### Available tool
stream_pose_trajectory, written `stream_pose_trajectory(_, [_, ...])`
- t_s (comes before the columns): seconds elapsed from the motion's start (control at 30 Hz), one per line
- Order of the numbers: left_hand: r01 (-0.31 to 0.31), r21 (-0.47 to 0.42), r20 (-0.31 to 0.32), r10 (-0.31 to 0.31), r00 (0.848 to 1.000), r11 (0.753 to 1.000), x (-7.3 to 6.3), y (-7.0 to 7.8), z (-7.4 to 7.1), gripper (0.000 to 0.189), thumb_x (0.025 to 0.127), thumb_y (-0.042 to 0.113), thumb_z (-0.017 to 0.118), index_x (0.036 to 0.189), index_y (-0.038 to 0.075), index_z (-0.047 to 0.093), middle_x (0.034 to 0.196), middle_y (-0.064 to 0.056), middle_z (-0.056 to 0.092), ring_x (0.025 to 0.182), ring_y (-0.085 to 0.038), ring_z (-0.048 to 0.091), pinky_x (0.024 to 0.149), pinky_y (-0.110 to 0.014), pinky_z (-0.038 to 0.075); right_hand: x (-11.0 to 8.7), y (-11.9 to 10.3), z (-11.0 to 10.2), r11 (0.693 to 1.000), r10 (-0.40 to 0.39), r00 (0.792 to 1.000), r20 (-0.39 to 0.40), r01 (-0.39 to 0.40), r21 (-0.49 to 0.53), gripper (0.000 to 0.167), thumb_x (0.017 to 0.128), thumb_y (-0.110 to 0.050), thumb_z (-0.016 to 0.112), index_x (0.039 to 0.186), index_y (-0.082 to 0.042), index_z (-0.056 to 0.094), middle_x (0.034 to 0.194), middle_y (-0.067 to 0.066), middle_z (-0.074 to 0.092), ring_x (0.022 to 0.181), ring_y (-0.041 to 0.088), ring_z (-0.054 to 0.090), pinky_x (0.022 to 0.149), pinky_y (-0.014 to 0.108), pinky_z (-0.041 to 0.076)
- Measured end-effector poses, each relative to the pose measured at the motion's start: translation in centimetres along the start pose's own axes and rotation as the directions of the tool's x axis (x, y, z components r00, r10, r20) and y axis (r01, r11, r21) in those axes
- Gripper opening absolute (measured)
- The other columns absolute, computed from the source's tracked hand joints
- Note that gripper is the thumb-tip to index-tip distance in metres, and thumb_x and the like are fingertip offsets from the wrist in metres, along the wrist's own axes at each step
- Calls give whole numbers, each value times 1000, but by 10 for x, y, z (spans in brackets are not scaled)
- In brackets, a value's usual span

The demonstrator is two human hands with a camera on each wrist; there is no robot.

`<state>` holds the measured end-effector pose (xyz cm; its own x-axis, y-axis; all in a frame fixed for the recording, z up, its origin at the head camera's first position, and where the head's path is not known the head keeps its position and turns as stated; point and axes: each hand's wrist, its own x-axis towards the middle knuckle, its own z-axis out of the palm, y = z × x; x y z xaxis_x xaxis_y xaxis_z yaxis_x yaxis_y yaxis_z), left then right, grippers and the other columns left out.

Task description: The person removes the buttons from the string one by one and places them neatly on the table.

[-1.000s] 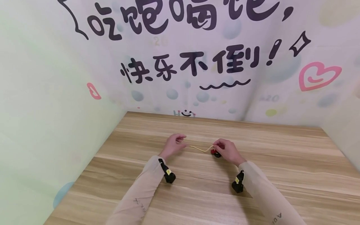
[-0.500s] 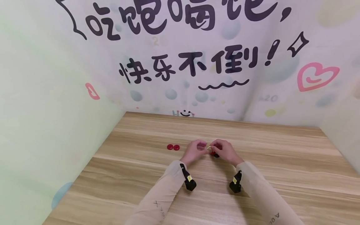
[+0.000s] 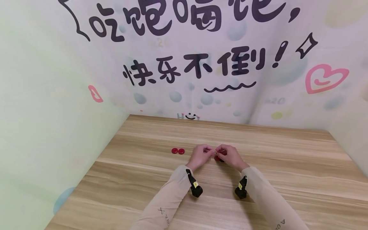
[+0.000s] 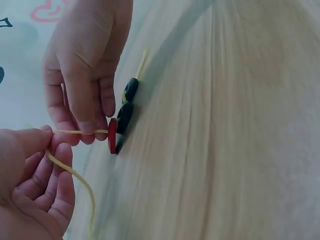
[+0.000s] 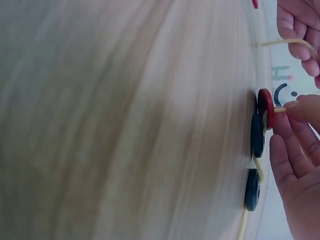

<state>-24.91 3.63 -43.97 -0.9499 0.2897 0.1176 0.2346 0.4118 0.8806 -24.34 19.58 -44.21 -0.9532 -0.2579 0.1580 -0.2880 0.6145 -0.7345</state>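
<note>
A yellow cord runs through a red button and two dark buttons, in a row on the table. In the left wrist view, my left hand pinches the cord between thumb and forefinger, its loose end hanging below. My right hand pinches the same cord close beside the red button, which stands on edge against a dark one. Both hands nearly meet in the head view, where they partly hide the threaded buttons. The cord's short stretch between the fingertips looks taut.
Two loose red buttons lie side by side on the wooden table, left of the hands. A printed cloth hangs behind the table's back edge. Black wrist cameras sit on both sleeves.
My left hand has moved right, up to the right hand, and now pinches the cord there. That uncovered the two loose red buttons. The right hand has stayed almost in place.
</note>
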Motion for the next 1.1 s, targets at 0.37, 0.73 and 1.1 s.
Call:
stream_pose_trajectory(0.37, [20,-6,68,-20,998,1000,0,-4,-2,22,82,22,63,95,4,65,87,-4,65,76,-9,59,65,-19,47,-3,-1,-4,1000,6,1000,-26,-6,12,7,80,-1,62,86,-1,64,81,8,64,74,18,60,63,28,50])
stream_pose_trajectory(0.73, [-30,42,39,29,999,999,-1,-1,2,13,82,17,62,84,6,68,75,2,64,64,-2,51,58,-17,42,-5,0,-8,1000,-14,999,-46,14,-4,8,79,-3,64,87,1,64,83,10,65,74,19,60,62,28,49])
stream_pose_trajectory(1.1, [-29,23,19,28,999,999,-1,4,2,10,83,14,60,85,6,67,75,1,63,68,-5,54,62,-18,44,-8,8,-10,999,35,995,89,-37,17,21,80,-11,66,96,2,63,86,8,64,77,16,59,63,25,48])
